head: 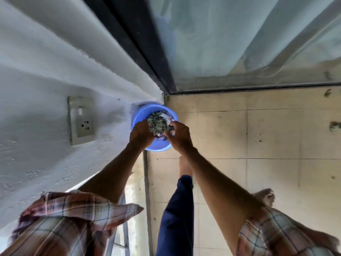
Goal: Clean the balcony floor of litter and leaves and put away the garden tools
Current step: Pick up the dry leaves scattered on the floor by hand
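A round blue plastic tub (142, 115) stands on the tiled floor in the corner where the white wall meets the glass door. Above it both my hands hold one clump of grey-green dry leaves (158, 123). My left hand (141, 134) cups the clump from the left with curled fingers. From the right, my right hand (178, 136) grips it, fingers curled round its edge. Some white litter lies in the tub behind the leaves. The tub's near rim (156, 147) shows below my wrists.
A wall socket plate (82, 120) sits on the white wall at the left. A glass door with a dark frame (147, 58) and a curtain behind it closes the far side. Beige floor tiles (267, 135) carry a few small leaf scraps (335, 125). My foot and blue trouser leg (177, 209) stand below the tub.
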